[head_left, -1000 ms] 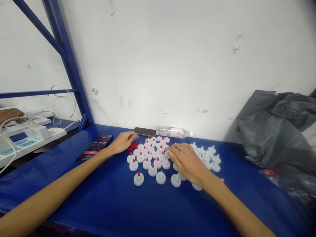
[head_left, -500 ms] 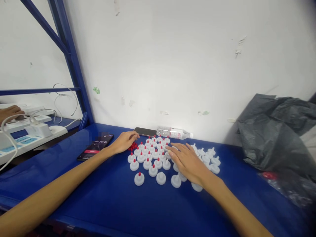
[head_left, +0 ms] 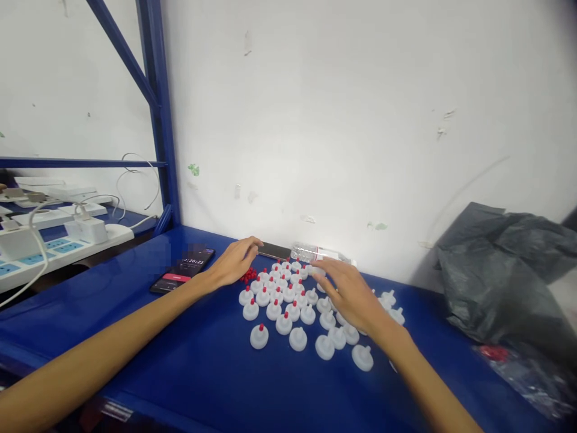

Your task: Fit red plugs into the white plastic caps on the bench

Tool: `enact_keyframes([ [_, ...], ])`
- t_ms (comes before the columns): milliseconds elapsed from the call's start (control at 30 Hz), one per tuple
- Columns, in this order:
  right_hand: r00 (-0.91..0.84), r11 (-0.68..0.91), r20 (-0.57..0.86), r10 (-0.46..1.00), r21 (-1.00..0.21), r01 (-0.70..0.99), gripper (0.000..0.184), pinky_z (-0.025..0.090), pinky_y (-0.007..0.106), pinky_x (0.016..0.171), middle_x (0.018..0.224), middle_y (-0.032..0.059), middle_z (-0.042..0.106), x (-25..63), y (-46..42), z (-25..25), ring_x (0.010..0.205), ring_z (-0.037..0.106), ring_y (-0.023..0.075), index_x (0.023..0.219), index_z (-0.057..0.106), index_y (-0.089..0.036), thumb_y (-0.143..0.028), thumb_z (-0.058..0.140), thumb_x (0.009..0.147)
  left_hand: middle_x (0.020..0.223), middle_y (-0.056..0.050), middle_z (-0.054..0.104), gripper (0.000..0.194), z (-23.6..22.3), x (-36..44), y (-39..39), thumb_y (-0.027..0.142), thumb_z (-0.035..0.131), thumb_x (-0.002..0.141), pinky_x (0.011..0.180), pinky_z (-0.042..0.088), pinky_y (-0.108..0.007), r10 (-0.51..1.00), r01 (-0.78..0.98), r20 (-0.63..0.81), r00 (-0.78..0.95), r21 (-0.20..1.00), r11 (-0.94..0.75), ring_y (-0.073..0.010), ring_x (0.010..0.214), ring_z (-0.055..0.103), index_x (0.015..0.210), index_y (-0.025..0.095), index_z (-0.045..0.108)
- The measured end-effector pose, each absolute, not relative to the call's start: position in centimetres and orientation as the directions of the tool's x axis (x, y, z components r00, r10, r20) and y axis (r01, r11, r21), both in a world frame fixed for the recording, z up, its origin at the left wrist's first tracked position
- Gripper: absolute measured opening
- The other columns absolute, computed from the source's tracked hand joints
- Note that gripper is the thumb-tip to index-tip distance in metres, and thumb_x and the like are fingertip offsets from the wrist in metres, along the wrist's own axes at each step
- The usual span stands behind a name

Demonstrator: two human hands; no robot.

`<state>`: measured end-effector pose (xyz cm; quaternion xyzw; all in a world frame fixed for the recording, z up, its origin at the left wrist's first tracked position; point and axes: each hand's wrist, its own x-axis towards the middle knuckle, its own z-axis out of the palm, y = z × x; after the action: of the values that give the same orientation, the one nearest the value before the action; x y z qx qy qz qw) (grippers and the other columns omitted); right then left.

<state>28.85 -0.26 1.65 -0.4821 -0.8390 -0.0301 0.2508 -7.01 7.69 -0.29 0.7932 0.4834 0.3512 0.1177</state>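
Note:
Several white plastic caps (head_left: 288,304) stand in rows on the blue table (head_left: 202,367); many carry a small red plug on top, and the ones toward the right and front are bare. A small heap of red plugs (head_left: 247,275) lies at the group's left rear. My left hand (head_left: 234,262) rests beside that heap, fingers curled loosely over it; what they hold is hidden. My right hand (head_left: 349,291) hovers over the right part of the caps with its fingers stretched toward the back row, close to a white cap (head_left: 311,270) at its fingertips.
A phone with a running timer (head_left: 184,269) lies left of my left hand. A second dark phone (head_left: 274,250) and a lying water bottle (head_left: 315,252) sit against the wall. A black plastic bag (head_left: 505,276) fills the right. Power strips and cables (head_left: 58,240) are beyond the blue frame.
My right hand has slid from the middle of the caps toward the back row. The view has tilted up and shifted right. The other person's hand at far left is out of view.

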Motion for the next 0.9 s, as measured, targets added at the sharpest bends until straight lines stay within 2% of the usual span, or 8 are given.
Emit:
enact_keyframes([
  [67,-0.352,0.545,0.554,0.755,-0.231,0.806,0.042,0.076,0.057,0.127,0.150,0.0155,0.095,28.7,-0.7,1.7,0.142,0.093,0.0371,0.145,0.089,-0.028,-0.040,0.051,0.132,0.126,-0.019,0.093,0.046,-0.1,-6.7,7.0,0.047,0.047,0.125,0.124,0.067,-0.059,0.810,0.664,0.507,0.295,0.500,-0.555,-0.0407,0.125,0.087,0.145,0.021,0.080],
  [167,-0.391,0.612,0.600,0.698,-0.216,0.761,0.040,0.082,0.049,0.105,0.139,0.0136,0.094,27.3,-1.4,1.1,0.121,0.096,0.0336,0.135,0.087,-0.030,-0.032,0.047,0.131,0.128,-0.019,0.091,0.039,-0.5,-6.0,6.2,0.047,0.051,0.126,0.123,0.065,-0.060,0.679,0.612,0.634,0.370,0.383,-0.692,-0.0404,0.123,0.083,0.136,0.023,0.081],
  [300,-0.528,0.678,0.556,0.641,-0.089,0.730,0.032,0.083,0.052,0.110,0.137,0.0125,0.096,25.0,-2.3,0.1,0.124,0.096,0.0355,0.142,0.085,-0.032,-0.030,0.056,0.129,0.118,-0.016,0.089,0.028,-1.8,-4.7,5.3,0.047,0.061,0.125,0.111,0.064,-0.062,0.506,0.538,0.701,0.503,0.204,-0.818,-0.0399,0.110,0.078,0.128,0.028,0.083],
  [433,-0.586,0.680,0.489,0.645,-0.018,0.733,0.027,0.083,0.051,0.112,0.134,0.0079,0.097,23.6,-3.4,-0.2,0.122,0.096,0.0336,0.139,0.085,-0.039,-0.034,0.060,0.129,0.111,-0.013,0.087,0.010,-2.0,-3.5,3.9,0.037,0.073,0.123,0.097,0.063,-0.059,0.389,0.453,0.620,0.681,0.060,-0.889,-0.0381,0.099,0.074,0.119,0.034,0.082],
  [533,-0.593,0.689,0.487,0.641,-0.023,0.725,0.023,0.083,0.049,0.108,0.129,0.0059,0.097,23.5,-4.0,0.0,0.117,0.096,0.0323,0.126,0.085,-0.040,-0.033,0.063,0.128,0.109,-0.014,0.085,0.016,-1.5,-2.9,2.8,0.029,0.069,0.126,0.090,0.061,-0.057,0.325,0.425,0.595,0.735,-0.032,-0.905,-0.0371,0.094,0.072,0.114,0.034,0.078],
  [600,-0.592,0.696,0.496,0.635,-0.035,0.717,0.022,0.083,0.049,0.106,0.126,0.0052,0.097,23.6,-4.1,0.1,0.114,0.095,0.0317,0.120,0.083,-0.040,-0.033,0.064,0.128,0.104,-0.013,0.082,0.021,-1.2,-2.6,2.3,0.032,0.066,0.128,0.086,0.059,-0.058,0.303,0.427,0.599,0.741,-0.072,-0.901,-0.0372,0.090,0.070,0.109,0.035,0.074],
  [733,-0.597,0.721,0.505,0.623,-0.074,0.689,0.020,0.083,0.048,0.107,0.119,0.0050,0.096,24.2,-3.3,0.2,0.112,0.095,0.0311,0.113,0.081,-0.039,-0.036,0.068,0.129,0.096,-0.011,0.079,0.031,-1.1,-2.4,1.9,0.036,0.055,0.132,0.079,0.053,-0.059,0.324,0.423,0.574,0.752,-0.044,-0.905,-0.0370,0.084,0.067,0.104,0.036,0.067],
  [900,-0.648,0.755,0.499,0.576,-0.021,0.655,0.020,0.082,0.054,0.118,0.127,0.0104,0.100,23.9,-2.4,0.7,0.127,0.096,0.0345,0.118,0.088,-0.034,-0.031,0.071,0.129,0.086,-0.007,0.074,0.048,-1.4,-2.1,2.2,0.048,0.037,0.136,0.081,0.052,-0.058,0.511,0.461,0.550,0.660,0.241,-0.854,-0.0338,0.078,0.063,0.094,0.033,0.054],
])
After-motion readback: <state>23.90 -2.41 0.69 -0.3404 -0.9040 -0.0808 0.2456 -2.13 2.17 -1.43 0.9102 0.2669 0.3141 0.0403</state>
